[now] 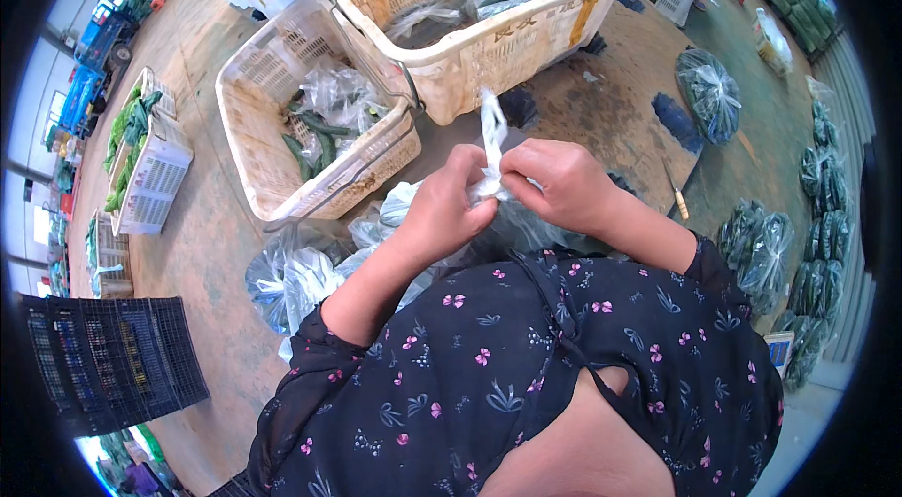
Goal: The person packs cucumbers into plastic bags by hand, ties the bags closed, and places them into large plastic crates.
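Observation:
Both my hands are closed at the gathered neck of a clear plastic bag, whose twisted white top sticks up between them. My left hand pinches the neck from the left, thumb toward the middle. From the other side my right hand grips it with bent fingers. The bag's body, partly hidden by my hands and arms, lies just below, against my front. Beyond my left hand stands a stained white crate with dark green cucumbers and crumpled clear plastic inside.
A larger white crate holding plastic bags stands ahead. Loose plastic bags lie by my left forearm. To the right are a filled bag, a wooden-handled tool and several more filled bags. A black crate stands at left.

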Available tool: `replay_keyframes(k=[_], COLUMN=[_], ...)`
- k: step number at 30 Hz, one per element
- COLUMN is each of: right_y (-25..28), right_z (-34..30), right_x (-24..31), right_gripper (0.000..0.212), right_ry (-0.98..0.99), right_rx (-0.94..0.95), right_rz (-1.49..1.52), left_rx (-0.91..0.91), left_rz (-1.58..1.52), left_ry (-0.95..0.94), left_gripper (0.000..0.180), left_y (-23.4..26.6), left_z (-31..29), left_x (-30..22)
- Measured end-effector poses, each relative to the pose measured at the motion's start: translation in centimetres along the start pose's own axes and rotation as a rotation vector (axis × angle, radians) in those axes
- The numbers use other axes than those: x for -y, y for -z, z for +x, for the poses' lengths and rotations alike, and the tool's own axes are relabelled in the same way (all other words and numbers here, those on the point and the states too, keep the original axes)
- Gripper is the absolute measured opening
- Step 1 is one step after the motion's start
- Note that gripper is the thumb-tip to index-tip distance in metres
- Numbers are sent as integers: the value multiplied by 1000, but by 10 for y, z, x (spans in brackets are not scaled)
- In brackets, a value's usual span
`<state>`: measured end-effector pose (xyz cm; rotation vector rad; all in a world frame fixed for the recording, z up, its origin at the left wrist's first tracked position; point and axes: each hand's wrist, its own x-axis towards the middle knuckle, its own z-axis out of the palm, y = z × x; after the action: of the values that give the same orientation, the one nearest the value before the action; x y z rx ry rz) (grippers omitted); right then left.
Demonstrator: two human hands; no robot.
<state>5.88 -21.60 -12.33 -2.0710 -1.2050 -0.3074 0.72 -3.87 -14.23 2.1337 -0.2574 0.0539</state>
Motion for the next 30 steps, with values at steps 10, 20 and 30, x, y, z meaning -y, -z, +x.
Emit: replay_keyframes(k=[10,20,30], right_y=[-12,-21,-26], right_z=[1,2,5], right_x=[4,-1,-9], right_gripper=[11,10,7], right_ry=[120,49,32], right_rx=[55,63,43], right_rz=[-141,-168,-154], left_rx=[10,90,-148], left_rz=[28,-499,34], left_ry=[53,246,-207], left_gripper=[40,23,20], left_y=[1,7,-6], left_z=[-9,-16,-1], left_x=[8,24,13])
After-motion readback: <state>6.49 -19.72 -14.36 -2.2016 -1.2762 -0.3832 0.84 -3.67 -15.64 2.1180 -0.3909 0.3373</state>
